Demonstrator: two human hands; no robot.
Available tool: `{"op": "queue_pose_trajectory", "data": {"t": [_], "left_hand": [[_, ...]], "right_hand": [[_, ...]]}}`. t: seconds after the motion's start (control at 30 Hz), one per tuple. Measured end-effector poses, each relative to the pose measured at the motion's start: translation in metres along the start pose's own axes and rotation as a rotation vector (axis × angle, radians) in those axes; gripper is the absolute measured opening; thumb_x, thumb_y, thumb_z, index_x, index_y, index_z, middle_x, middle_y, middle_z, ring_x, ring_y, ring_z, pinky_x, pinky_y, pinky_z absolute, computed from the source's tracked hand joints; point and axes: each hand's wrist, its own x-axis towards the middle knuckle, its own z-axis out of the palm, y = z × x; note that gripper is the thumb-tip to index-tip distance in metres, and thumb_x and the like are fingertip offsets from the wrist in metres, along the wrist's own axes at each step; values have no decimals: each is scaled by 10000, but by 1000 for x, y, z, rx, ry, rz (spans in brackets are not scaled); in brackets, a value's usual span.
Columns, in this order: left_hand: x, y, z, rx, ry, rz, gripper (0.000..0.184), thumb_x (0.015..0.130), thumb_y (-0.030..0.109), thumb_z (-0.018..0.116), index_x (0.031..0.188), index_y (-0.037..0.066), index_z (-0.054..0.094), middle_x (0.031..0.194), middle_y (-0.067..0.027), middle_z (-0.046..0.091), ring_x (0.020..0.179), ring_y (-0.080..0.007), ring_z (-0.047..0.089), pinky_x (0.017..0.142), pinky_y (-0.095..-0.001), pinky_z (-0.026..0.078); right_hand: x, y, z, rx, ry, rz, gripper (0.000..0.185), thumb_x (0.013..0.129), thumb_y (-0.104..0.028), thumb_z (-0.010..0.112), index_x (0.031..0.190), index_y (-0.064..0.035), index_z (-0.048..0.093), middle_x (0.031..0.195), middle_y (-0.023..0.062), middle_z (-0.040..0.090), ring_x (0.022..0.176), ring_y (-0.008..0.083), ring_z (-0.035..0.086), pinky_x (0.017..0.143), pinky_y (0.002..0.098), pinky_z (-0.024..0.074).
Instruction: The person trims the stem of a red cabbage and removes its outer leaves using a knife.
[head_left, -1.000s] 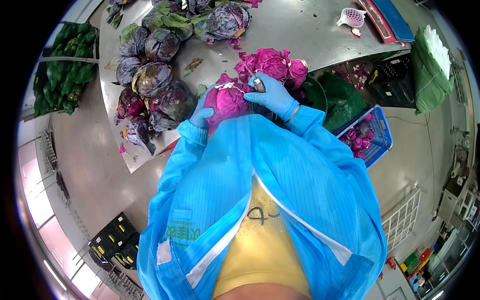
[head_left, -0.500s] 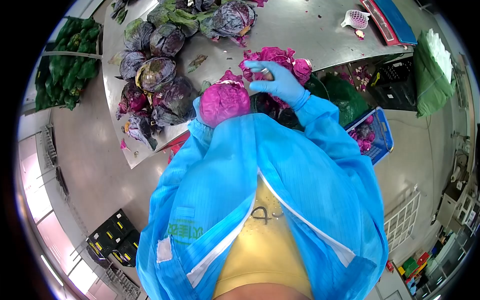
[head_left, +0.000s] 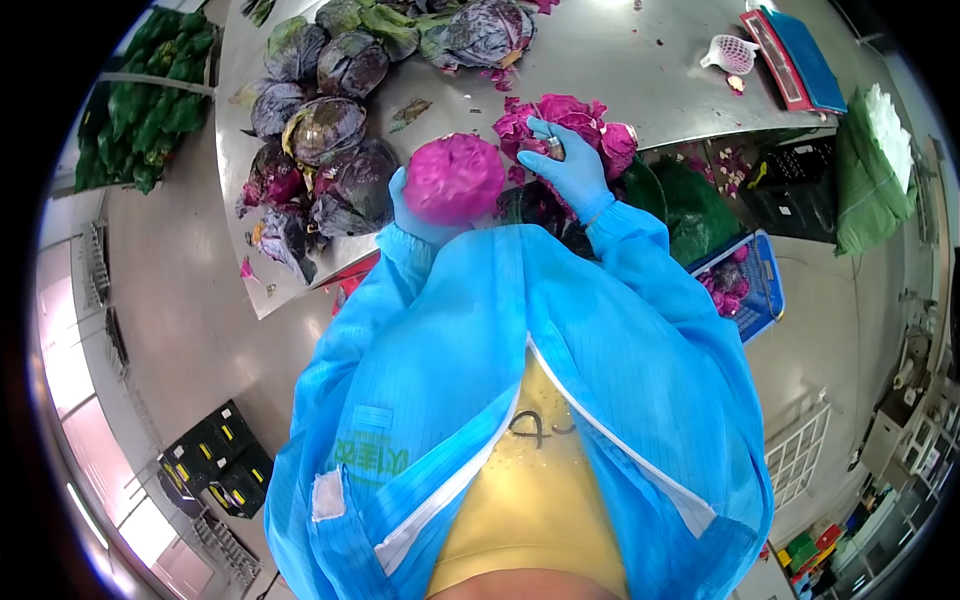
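A peeled red cabbage (head_left: 455, 178), smooth and bright magenta, rests in my left hand (head_left: 412, 212), whose blue-gloved fingers curl round its left side and underneath. To its right, my right hand (head_left: 578, 172), also gloved, has its thumb and fingers bent round a small greyish, metallic-looking item that I cannot make out. That hand is in front of a heap of loose magenta cabbage leaves (head_left: 560, 112) at the table's near edge. Unpeeled red cabbages (head_left: 325, 130) with dark purple and green outer leaves are piled on the left of the metal table (head_left: 640, 60).
A blue basket (head_left: 765, 285) with purple pieces stands right of me, beside a green mesh sack (head_left: 690, 205). Further right are a black crate (head_left: 795, 175) and a green bag (head_left: 870, 190). A white netted holder (head_left: 730, 53) lies near a blue-and-red tray (head_left: 795, 60).
My left hand has raised the cabbage slightly away from my body and turned it. My right hand has shifted a little to the right, its fingers still bent. The whole view has shifted slightly.
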Motion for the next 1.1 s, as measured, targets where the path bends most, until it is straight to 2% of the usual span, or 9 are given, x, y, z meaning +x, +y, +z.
{"op": "queue_pose_trajectory", "data": {"t": [0.17, 0.3, 0.4, 0.53, 0.7, 0.8, 0.87, 0.93, 1.1], "left_hand": [[10, -5, 19, 505, 482, 96, 802, 830, 589, 457, 1398, 58, 258, 1427, -162, 310, 1303, -336, 328, 1047, -500, 315], [12, 3, 40, 1076, 567, -47, 884, 751, 504, 657, 1397, 47, 264, 1261, -148, 459, 1094, -265, 522, 986, -427, 384], [-8, 20, 49, 1551, 115, 86, 987, 607, 127, 831, 1396, 38, 245, 1085, -124, 534, 899, -227, 586, 898, -391, 452], [16, 13, 48, 1708, 171, 404, 1248, 520, 325, 888, 1452, 83, 95, 1331, -137, 410, 1170, -255, 471, 978, -389, 391], [25, 7, 23, 1388, 68, 254, 1320, 400, 345, 931, 1431, 78, 150, 1383, -101, 355, 1234, -243, 423, 1032, -390, 369], [13, 3, 12, 1208, 227, 283, 1175, 433, 261, 929, 1384, 60, 269, 1319, -104, 435, 1182, -232, 478, 1000, -379, 408], [12, 1, 4, 1142, 355, 276, 1120, 444, 155, 913, 1367, 35, 291, 1267, -86, 478, 1144, -204, 501, 961, -351, 442], [9, 4, -23, 1277, 405, 290, 1088, 459, 169, 909, 1350, 25, 303, 1251, -99, 485, 1132, -207, 509, 948, -351, 453], [8, -3, -26, 1796, 714, 257, 1160, 453, 273, 909, 1364, -8, 248, 1241, -153, 468, 1134, -243, 500, 948, -344, 440]], "right_hand": [[-11, -38, 13, 567, -308, 91, 733, 714, -120, 764, 1351, -69, 405, 1375, 55, 425, 1247, 141, 380, 1022, 285, 318], [-10, -13, 14, 883, -173, 312, 495, 860, -349, 621, 1279, -124, 482, 679, -53, 458, 516, 54, 423, 457, 209, 351], [-12, -1, 13, 1326, -217, 582, 468, 857, -501, 548, 1144, -132, 542, 673, -33, 465, 490, 74, 411, 445, 210, 350], [-17, -10, 20, 1447, -353, 780, 506, 818, -634, 478, 969, -158, 558, 641, -24, 464, 474, 83, 379, 400, 221, 321], [-17, -2, 28, 1282, -595, 757, 526, 774, -633, 554, 955, -140, 577, 664, -22, 514, 482, 83, 426, 407, 230, 371], [-16, -8, 36, 854, -58, 646, 373, 836, -456, 620, 961, -104, 605, 735, 6, 588, 531, 97, 509, 441, 247, 419], [-14, 20, 37, 743, -105, 561, 363, 854, -399, 620, 1041, -88, 602, 825, 41, 637, 623, 132, 573, 541, 276, 482], [-14, 14, 40, 105, 127, 249, 416, 847, -373, 633, 1126, -69, 578, 918, 74, 662, 716, 162, 618, 653, 293, 509], [-22, -1, 34, -474, -235, 102, 650, 879, -580, 410, 1408, -219, 300, 980, 197, 636, 869, 362, 623, 748, 440, 487]]}}
